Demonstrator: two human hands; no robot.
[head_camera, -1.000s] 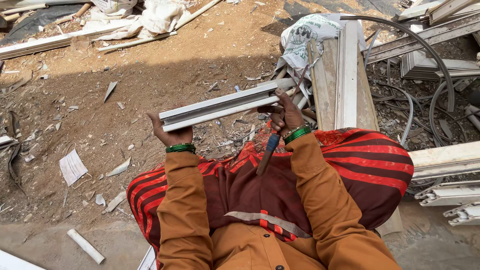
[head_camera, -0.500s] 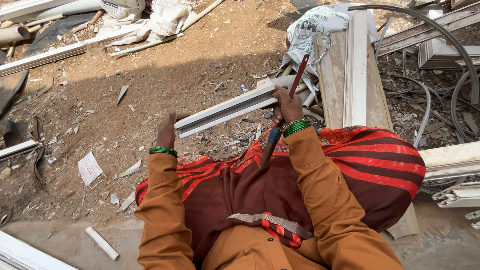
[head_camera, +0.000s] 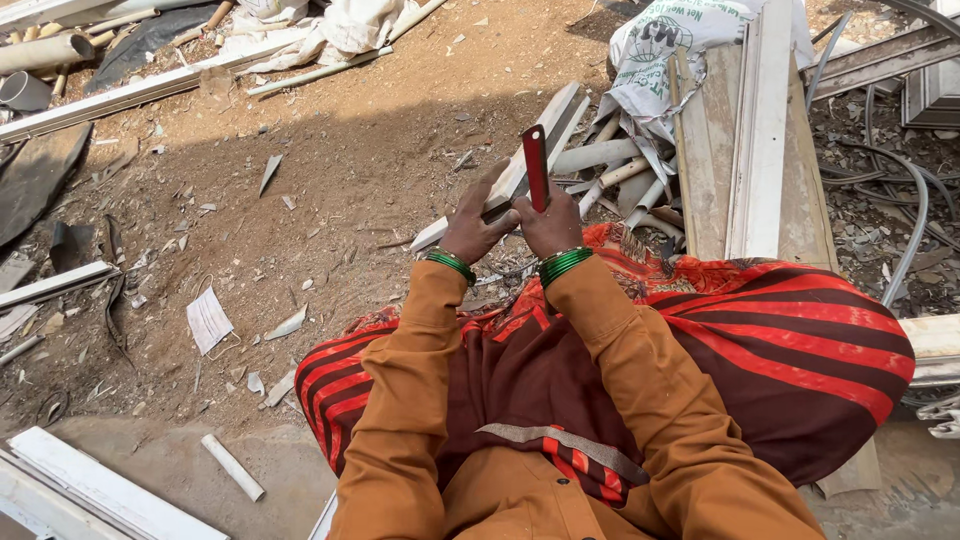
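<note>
I sit on dirt ground in orange sleeves and a red-and-maroon striped cloth. My left hand (head_camera: 470, 228) grips the near end of a long white plastic profile strip (head_camera: 540, 140) that slants up and away to the right. My right hand (head_camera: 553, 222) holds a red flat blade-like tool (head_camera: 535, 165) upright, its tip pointing away, right beside the strip. Both wrists wear green bangles. The two hands sit close together, almost touching.
White plastic offcuts and pipes (head_camera: 620, 165) pile beyond the hands under a printed white sack (head_camera: 690, 40). Wooden planks with a white profile (head_camera: 760, 130) lie at right. More white strips (head_camera: 120, 95) lie at the far left; a white scrap (head_camera: 208, 320) and pipe piece (head_camera: 232, 467) lie near.
The strip has swung from nearly level to slanting steeply away. My left hand has slid right to meet my right hand, and the red tool now stands upright.
</note>
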